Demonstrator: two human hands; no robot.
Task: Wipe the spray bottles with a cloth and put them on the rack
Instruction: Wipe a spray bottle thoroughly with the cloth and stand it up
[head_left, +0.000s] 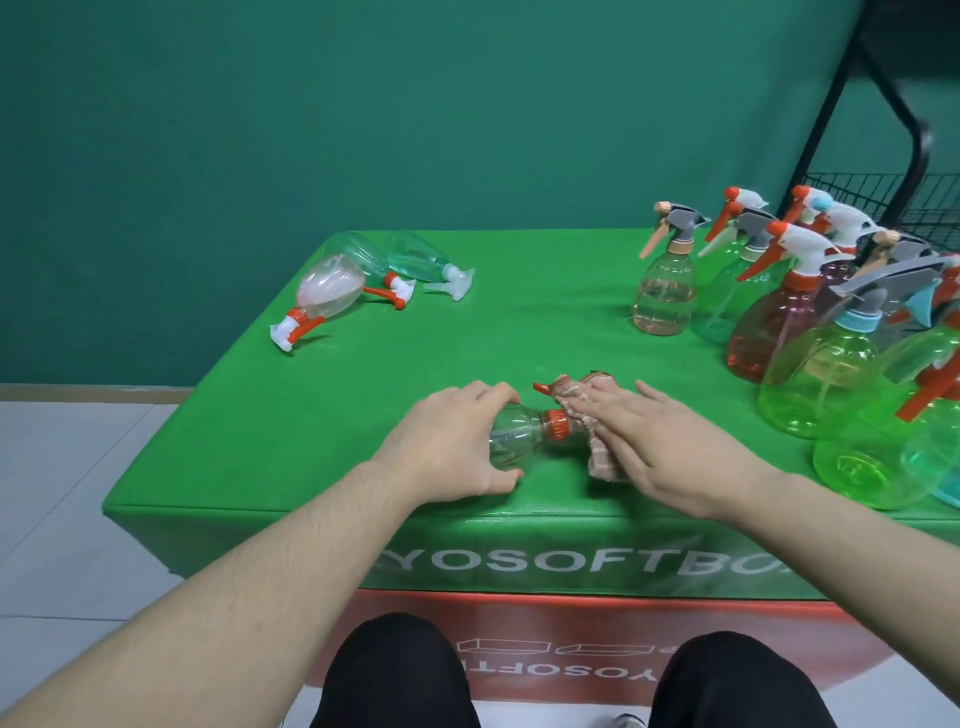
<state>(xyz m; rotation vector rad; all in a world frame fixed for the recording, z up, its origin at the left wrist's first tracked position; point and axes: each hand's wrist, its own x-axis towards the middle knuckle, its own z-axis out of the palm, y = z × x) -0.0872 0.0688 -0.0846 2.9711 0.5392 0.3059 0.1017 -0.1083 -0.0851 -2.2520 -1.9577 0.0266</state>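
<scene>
A clear spray bottle (519, 436) with an orange collar lies on its side near the front of the green table (519, 322). My left hand (457, 441) grips its body. My right hand (670, 447) holds a pinkish-brown cloth (597, 457) wrapped over the bottle's spray head; only the orange trigger tip (543, 387) sticks out. Three bottles (353, 280) lie on their sides at the far left. Several coloured bottles (810, 322) stand upright at the right. The black wire rack (893, 202) stands behind them at the far right.
The table's front edge runs just below my hands. My knees in black trousers (395, 675) are under it. A pale tiled floor (57, 467) lies to the left, and a dark green wall (363, 104) rises behind.
</scene>
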